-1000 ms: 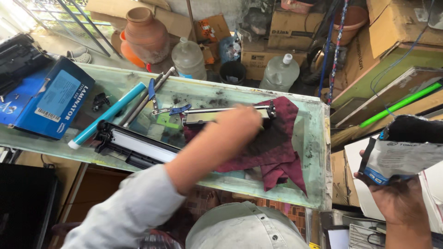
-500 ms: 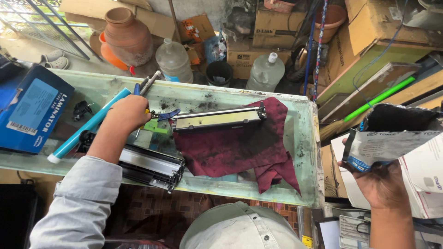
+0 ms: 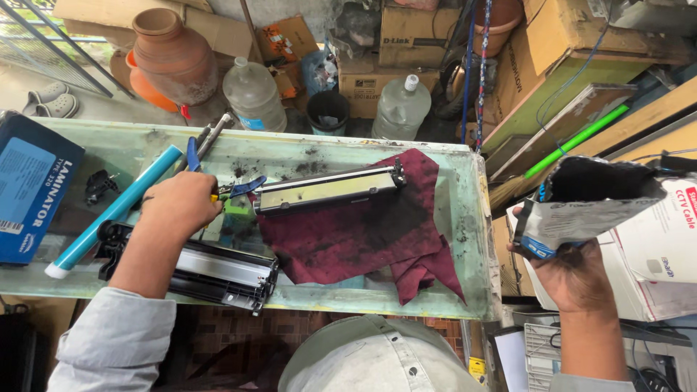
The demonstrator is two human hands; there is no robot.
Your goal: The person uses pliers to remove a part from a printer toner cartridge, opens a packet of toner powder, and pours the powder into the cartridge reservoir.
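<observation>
My left hand (image 3: 180,205) rests on the glass table (image 3: 450,308), fingers closed round a small tool with a blue and yellow handle (image 3: 239,190). The tool's tip points at the left end of a long toner cartridge part with a yellowish strip (image 3: 327,190). That part lies on a toner-stained maroon cloth (image 3: 363,243). Off the table's right side, my right hand (image 3: 573,279) holds up a silver toner bag (image 3: 588,203) with its black top open. A black cartridge housing (image 3: 210,270) lies under my left forearm. A cyan drum roller (image 3: 109,212) lies just left of the hand.
Blue-handled pliers (image 3: 193,154) lie behind my left hand. A blue box (image 3: 29,189) sits at the table's left end. Beyond the table stand two plastic bottles (image 3: 254,94), a clay pot (image 3: 170,54) and cardboard boxes (image 3: 406,43). White boxes (image 3: 664,254) are stacked at right. A grey cap (image 3: 377,359) is below.
My left hand has drawn back leftward from the cartridge part on the cloth to the tools near the drum roller. My right hand still holds the bag at the right.
</observation>
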